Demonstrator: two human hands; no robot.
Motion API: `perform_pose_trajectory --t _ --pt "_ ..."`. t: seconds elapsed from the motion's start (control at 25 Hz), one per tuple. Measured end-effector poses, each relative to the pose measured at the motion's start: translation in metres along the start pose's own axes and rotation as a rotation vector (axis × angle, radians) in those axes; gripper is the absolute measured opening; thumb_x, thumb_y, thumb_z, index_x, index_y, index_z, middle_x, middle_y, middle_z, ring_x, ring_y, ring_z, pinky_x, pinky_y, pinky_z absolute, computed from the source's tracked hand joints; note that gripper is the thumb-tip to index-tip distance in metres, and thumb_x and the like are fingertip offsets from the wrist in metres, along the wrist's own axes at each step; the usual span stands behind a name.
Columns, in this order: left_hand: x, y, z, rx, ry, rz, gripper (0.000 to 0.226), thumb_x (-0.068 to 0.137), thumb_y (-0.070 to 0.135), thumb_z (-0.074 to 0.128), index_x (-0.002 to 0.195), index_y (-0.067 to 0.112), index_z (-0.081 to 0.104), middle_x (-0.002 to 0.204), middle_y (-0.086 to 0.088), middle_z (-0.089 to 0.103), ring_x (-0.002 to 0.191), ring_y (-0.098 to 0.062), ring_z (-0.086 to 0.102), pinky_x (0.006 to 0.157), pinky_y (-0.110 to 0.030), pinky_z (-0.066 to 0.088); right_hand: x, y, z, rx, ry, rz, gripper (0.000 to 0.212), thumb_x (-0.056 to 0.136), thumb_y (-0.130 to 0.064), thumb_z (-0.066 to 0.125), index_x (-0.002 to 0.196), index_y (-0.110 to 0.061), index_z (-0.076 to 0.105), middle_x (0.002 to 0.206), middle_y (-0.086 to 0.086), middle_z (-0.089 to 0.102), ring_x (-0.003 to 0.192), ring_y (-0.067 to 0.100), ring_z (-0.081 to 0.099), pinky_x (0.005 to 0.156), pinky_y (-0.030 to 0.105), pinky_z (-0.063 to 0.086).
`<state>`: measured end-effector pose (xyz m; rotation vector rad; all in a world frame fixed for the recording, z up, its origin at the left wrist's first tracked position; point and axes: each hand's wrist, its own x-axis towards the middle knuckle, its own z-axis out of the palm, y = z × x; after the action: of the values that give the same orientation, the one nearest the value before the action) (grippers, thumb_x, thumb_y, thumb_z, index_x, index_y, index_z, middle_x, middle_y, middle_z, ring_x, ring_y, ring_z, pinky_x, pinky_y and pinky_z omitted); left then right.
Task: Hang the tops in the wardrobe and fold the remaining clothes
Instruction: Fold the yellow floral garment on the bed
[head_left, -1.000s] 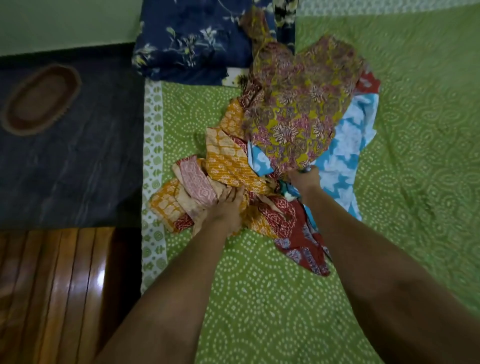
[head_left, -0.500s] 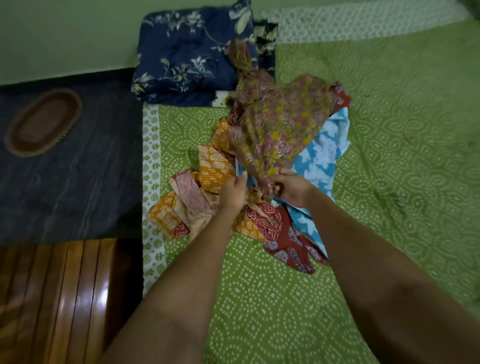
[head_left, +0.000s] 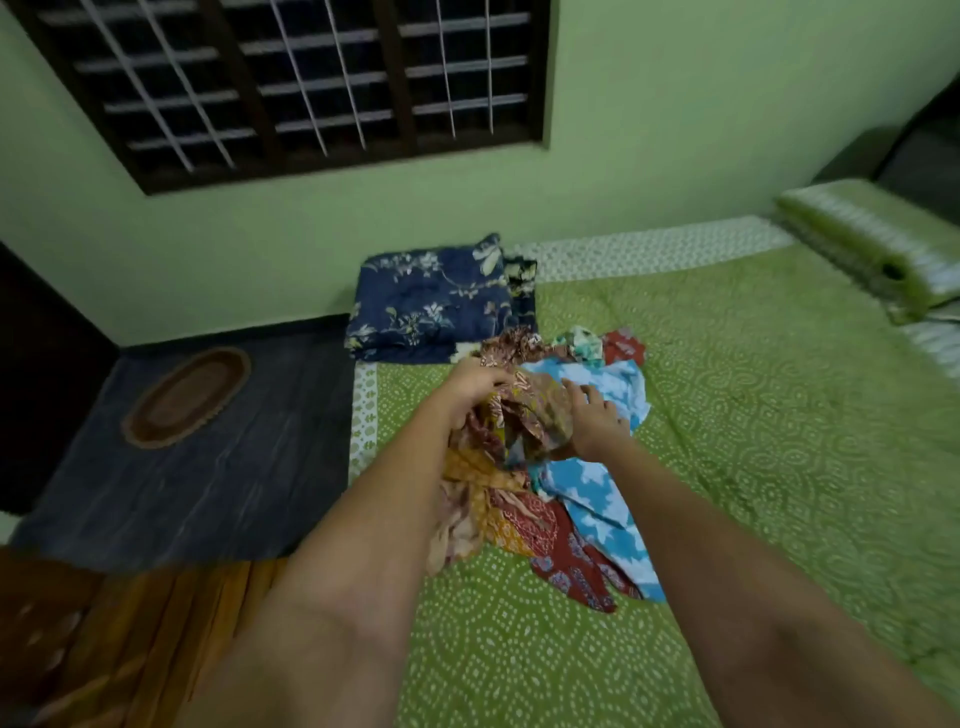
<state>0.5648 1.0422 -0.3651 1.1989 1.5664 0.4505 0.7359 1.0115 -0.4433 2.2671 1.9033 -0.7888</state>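
Clothes heap (head_left: 540, 499): thin printed cloth, matt, crumpled. Bedsheet (head_left: 753, 415): green printed cotton-like cloth, matt, faint creases. Folded quilt (head_left: 431, 306): navy floral cloth, soft, slightly puffed. Bed frame (head_left: 130, 623): brown wood, glossy varnish. Floor (head_left: 182, 478): dark, streaked, dull. Rug (head_left: 187, 397): woven, rough-looking. Wall (head_left: 675, 130): matt green paint. Window grille (head_left: 311, 78): pale bars in dark wooden frame.

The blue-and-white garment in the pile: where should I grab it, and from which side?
Probably the blue-and-white garment is best pinched at its free right-hand edge, coming in from the right over the bare green bedspread. Its left side is buried under the brown floral top that the left hand grips.
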Motion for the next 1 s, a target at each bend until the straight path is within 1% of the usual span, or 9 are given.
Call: perform_pose_trajectory --t 0.12,0.24,0.36,0.4,0.48,0.64,0.76,0.88,1.0 --pt "-0.073 0.058 -0.045 -0.325 -0.082 0.135 0.014 0.089 0.020 0.061 0.092 0.007 0.067 0.095 -0.015 0.065 0.091 -0.031 0.062 0.084 -0.040 0.048 -0.046 -0.040 -0.044 0.166 0.063 -0.056 0.048 0.091 -0.034 0.049 0.137 -0.022 0.043 0.140 0.010 0.043 0.129 0.037 0.038 0.104 0.055 0.030" --pt "-0.123 0.092 -0.081 -0.568 -0.148 0.244 0.052 0.089 0.050 0.056 0.126 0.014 0.055 0.115 -0.008 0.064 0.100 -0.024 0.063 0.095 -0.038 0.047 -0.084 -0.072 -0.091 0.621 0.178 -0.102 0.025 0.097 -0.014 0.042 0.095 0.002 0.061 0.095 0.025 0.060 0.091 0.033 0.058 0.082 0.048 0.044" --pt "-0.144 0.084 -0.097 -0.084 0.050 0.284 0.093 0.085 0.062 0.054 0.153 0.024 0.003 0.159 -0.008 0.014 0.143 -0.031 0.022 0.116 -0.048 0.023 -0.131 -0.089 -0.125 1.205 0.146 -0.088 0.031 0.099 -0.018 0.046 0.073 -0.005 0.055 0.054 0.011 0.057 0.049 0.021 0.055 0.050 0.034 0.048" --pt "-0.154 0.070 -0.096 0.133 0.152 0.261 0.096 0.084 0.064 0.054 0.153 0.024 0.001 0.160 -0.006 0.001 0.146 -0.032 0.009 0.117 -0.049 0.016 -0.139 -0.091 -0.129 1.315 0.126 -0.085 0.031 0.098 -0.023 0.049 0.076 -0.004 0.058 0.053 0.008 0.059 0.048 0.020 0.057 0.049 0.029 0.049" --pt "-0.168 0.041 -0.089 0.202 0.052 0.234 0.098 0.078 0.065 0.061 0.152 0.026 0.009 0.159 -0.003 -0.004 0.146 -0.032 0.007 0.114 -0.051 0.018 -0.154 -0.095 -0.136 1.363 0.114 -0.120 0.034 0.096 -0.031 0.053 0.089 0.000 0.064 0.064 0.009 0.066 0.063 0.024 0.063 0.067 0.034 0.053" --pt "-0.175 -0.013 -0.063 -0.020 -0.198 0.257 0.110 0.061 0.046 0.085 0.146 0.023 0.019 0.146 -0.006 0.039 0.126 -0.028 0.046 0.106 -0.044 0.039 -0.175 -0.099 -0.148 1.344 0.060 -0.116 0.038 0.093 -0.041 0.055 0.095 -0.004 0.065 0.072 0.009 0.073 0.086 0.029 0.066 0.090 0.043 0.051" --pt "-0.173 -0.026 -0.039 0.018 -0.129 0.321 0.079 0.084 0.019 0.068 0.147 0.018 0.021 0.139 -0.009 0.048 0.123 -0.028 0.049 0.104 -0.037 0.041 -0.183 -0.090 -0.147 1.232 0.076 -0.063 0.050 0.089 -0.049 0.059 0.110 -0.003 0.064 0.104 0.013 0.070 0.104 0.031 0.063 0.101 0.045 0.044" --pt "-0.175 -0.019 -0.022 -0.283 -0.031 0.221 0.052 0.098 0.034 0.045 0.145 0.017 0.032 0.140 -0.008 0.047 0.123 -0.030 0.048 0.102 -0.040 0.041 -0.187 -0.071 -0.146 1.230 0.039 -0.025 0.052 0.089 -0.050 0.057 0.108 -0.002 0.064 0.109 0.018 0.068 0.108 0.034 0.062 0.101 0.050 0.044" --pt "-0.187 0.000 -0.007 -0.657 -0.301 0.108 0.041 0.097 0.044 0.045 0.114 0.012 0.065 0.107 -0.007 0.069 0.096 -0.024 0.063 0.079 -0.034 0.050 -0.193 -0.052 -0.152 1.239 -0.012 -0.021 0.055 0.091 -0.053 0.052 0.106 -0.001 0.065 0.102 0.020 0.070 0.102 0.035 0.065 0.095 0.050 0.049"
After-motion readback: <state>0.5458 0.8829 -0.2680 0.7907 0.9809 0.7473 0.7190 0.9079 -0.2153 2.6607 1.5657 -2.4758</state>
